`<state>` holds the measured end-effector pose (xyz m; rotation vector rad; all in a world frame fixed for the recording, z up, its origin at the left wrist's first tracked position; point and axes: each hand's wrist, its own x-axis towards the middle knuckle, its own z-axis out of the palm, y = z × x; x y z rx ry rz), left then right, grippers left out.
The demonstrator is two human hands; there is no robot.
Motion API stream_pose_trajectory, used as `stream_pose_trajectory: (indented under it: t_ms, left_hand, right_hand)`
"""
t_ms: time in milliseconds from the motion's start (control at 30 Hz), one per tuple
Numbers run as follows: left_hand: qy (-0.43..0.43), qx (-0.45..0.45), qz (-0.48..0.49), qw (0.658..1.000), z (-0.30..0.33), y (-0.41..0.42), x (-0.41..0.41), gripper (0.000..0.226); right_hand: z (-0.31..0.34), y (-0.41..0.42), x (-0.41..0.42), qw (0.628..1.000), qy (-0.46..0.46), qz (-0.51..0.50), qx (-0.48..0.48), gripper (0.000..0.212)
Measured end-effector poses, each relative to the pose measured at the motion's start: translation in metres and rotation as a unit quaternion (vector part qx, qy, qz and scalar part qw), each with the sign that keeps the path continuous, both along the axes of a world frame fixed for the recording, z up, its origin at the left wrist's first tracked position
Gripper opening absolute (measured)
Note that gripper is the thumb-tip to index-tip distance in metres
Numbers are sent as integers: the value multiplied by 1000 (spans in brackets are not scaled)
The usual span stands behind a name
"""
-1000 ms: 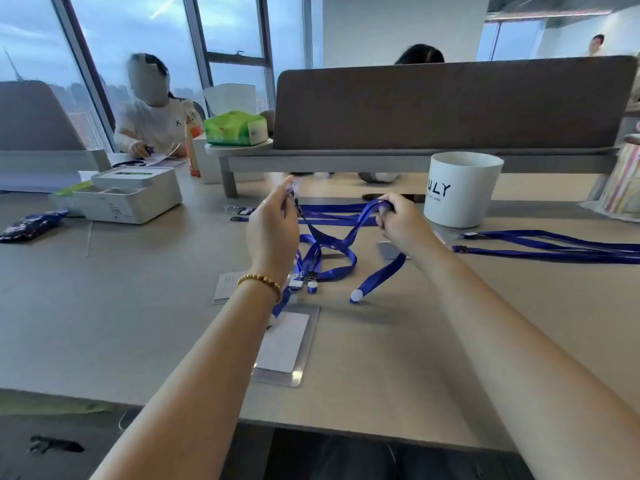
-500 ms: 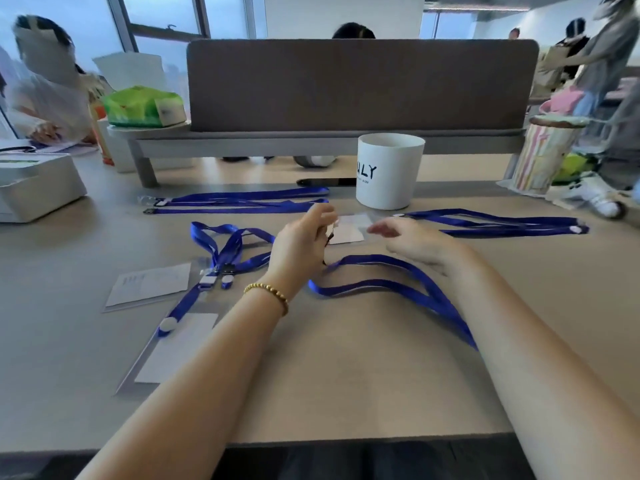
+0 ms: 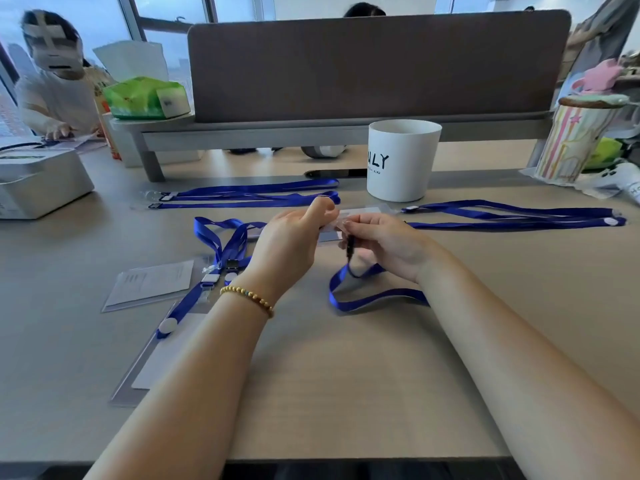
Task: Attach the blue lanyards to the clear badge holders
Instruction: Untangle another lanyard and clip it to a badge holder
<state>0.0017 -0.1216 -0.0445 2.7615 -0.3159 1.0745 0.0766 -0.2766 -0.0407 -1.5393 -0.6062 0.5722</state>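
Setting was an open office: shared worktop with divider screen, high-rise windows, coworker seated opposite.

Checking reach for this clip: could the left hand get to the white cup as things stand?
Probably yes. The white cup stands just beyond the left hand with nothing between them, but that hand pinches a clear badge holder, so it would have to let go first.

badge holder mostly hidden, clip blurred
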Motion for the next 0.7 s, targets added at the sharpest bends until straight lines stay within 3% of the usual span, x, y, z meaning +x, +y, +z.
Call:
stream_pose_trajectory:
  t_ms: [133,267,333,433,533,600,700]
  left_hand:
    - [41,25,-32,998,1,7,2,27]
    - [192,20,-3,981,9,7,-3,30]
    - [264,-30,-17,964,15,5,-8,28]
    - [376,-167,-57,910,22,-2,-13,46]
    - [373,-262,-58,888,17,-2,-9,57]
    - [373,-239,-52,895,12,2,-4,65]
    - [369,-215,-27,904,8,9,-1,54]
  right_hand:
    - [-3,-2,2,999,-5,-6,-43,10]
    - [-6,-6,6,993,-49,0,-103,15]
    - [-5,-11,5,990,-58,16,-125,16]
    - [-2,-16,5,979,-102,28,-173,9]
    - [-2,-16,3,975,-120,38,-185,6]
    - [-4,-13,2,978,-110,54,-169,8]
    - [-3,-10,0,977,-100,79,-173,8]
